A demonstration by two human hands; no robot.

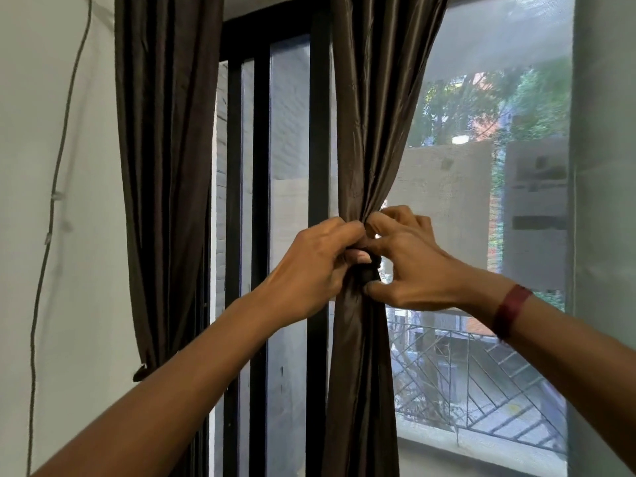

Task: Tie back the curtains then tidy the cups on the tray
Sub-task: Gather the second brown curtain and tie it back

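Head view: your left hand [315, 266] and right hand [409, 259], each grip pinched shut on tie-back knot [366, 270] cinching gathered curtain [364, 160]; satin soft, light, likely slippery, so hold at bunched waist.

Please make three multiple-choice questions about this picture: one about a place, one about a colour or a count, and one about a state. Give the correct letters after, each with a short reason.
1. Where do the hands work?
A. on the curtain panel by the wall
B. on the gathered curtain panel before the window
C. on the cable on the wall

2. What colour is the band on the right wrist?
A. dark red
B. blue
C. white

3. How does the panel by the wall hang?
A. knotted
B. loose
C. taken down

Answers: 1 B, the left hand and right hand meet at the gathered curtain panel. 2 A, the wristband looks dark red. 3 B, the panel by the wall falls straight, with no tie visible around it.
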